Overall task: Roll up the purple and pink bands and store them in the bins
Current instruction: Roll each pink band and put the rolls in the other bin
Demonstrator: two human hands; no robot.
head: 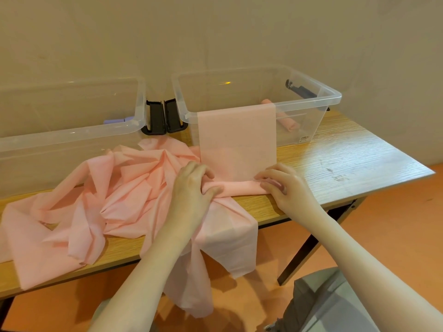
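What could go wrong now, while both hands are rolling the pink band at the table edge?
1. The flat pink band is draped over the rim of the clear plastic bin on the right; rolling may tug the bin.
2. The crumpled pile of pink bands lies under the left hand and might get caught in the roll.
3. The right hand works near the wooden table edge; the roll may slip off.

**Pale pink on wood grain**

The band (237, 140) under both hands is a plain, soft salmon pink, as is the crumpled heap (115, 188) beside the left hand (191, 185). The table (347, 161) is light oak with fine streaked grain. Beyond the right hand (282, 185), the bin (330, 94) is clear with black latches (164, 117). The floor (395, 224) is orange and the wall (215, 32) beige.
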